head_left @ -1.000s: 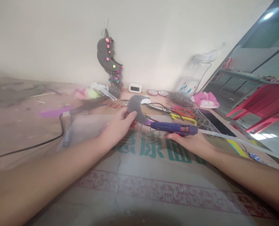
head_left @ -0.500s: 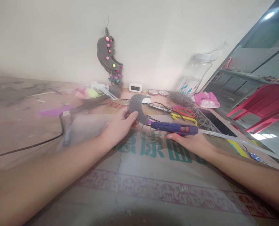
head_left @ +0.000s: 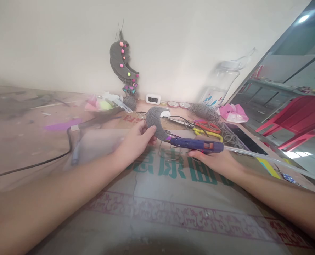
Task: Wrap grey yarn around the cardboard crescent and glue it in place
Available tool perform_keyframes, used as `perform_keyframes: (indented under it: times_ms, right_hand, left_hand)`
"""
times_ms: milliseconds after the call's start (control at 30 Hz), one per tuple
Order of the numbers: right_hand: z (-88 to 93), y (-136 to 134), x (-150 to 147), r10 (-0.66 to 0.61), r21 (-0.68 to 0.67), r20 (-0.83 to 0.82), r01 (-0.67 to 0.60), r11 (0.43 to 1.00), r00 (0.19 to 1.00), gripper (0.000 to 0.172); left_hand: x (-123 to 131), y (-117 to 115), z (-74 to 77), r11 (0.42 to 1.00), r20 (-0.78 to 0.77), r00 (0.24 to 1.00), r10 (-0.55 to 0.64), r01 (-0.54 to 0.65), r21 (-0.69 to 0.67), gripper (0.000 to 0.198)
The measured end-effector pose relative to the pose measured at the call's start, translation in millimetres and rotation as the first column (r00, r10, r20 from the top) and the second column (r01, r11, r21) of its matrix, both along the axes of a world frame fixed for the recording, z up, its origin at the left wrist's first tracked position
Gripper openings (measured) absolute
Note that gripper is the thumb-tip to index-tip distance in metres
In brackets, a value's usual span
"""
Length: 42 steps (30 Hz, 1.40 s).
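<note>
My left hand pinches a crescent moon shape wrapped in grey yarn, held up above the table. My right hand grips a blue hot glue gun lying sideways, its nozzle touching the lower tip of the crescent. A clear glue stick sticks out of the back of the gun to the right. A loose grey yarn end hangs below the crescent.
A printed woven sack covers the table. A finished crescent with coloured pompoms leans on the wall. Behind lie scissors, loose grey yarn, a small clock, a plastic jug, a pink bag and a black cable. Red chairs stand at right.
The crescent in my left hand has shifted slightly right and up against the glue gun's nozzle. My right hand and the gun have hardly moved.
</note>
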State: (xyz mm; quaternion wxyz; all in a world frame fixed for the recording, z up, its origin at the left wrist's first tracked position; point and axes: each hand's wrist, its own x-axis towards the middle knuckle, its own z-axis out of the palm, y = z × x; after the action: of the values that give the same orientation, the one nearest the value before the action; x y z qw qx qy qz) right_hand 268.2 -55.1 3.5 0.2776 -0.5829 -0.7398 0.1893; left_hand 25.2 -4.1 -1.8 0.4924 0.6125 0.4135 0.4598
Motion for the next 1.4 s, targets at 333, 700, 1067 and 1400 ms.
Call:
perform_keyframes:
  times_ms: [333, 700, 1067, 1400]
  right_hand:
    - [12.4, -7.0, -8.4, -0.034, -0.044, -0.015, 0.033, 0.998, 0.999, 0.026]
    - [5.0, -2.7, -2.9, -0.072, 0.029, -0.015, 0.073, 0.997, 0.997, 0.025]
    - [9.1, -4.1, -7.7, -0.095, 0.01, -0.103, 0.097, 0.995, 0.99, 0.023]
    - [3.6, -1.0, 0.3, -0.125, 0.017, -0.015, 0.126, 0.992, 0.992, 0.032]
  left_hand:
    - [-1.2, 0.9, -1.2, 1.0, -0.004, 1.0, -0.004, 0.004, 0.001, 0.02]
    - [-0.4, 1.2, -1.8, 1.0, 0.011, 1.0, 0.007, -0.007, -0.014, 0.018]
    - [-2.5, 2.6, -5.4, 1.0, 0.013, 1.0, -0.005, 0.005, -0.004, 0.021]
    - [-2.4, 2.2, -4.6, 1.0, 0.014, 1.0, 0.003, -0.003, -0.009, 0.02]
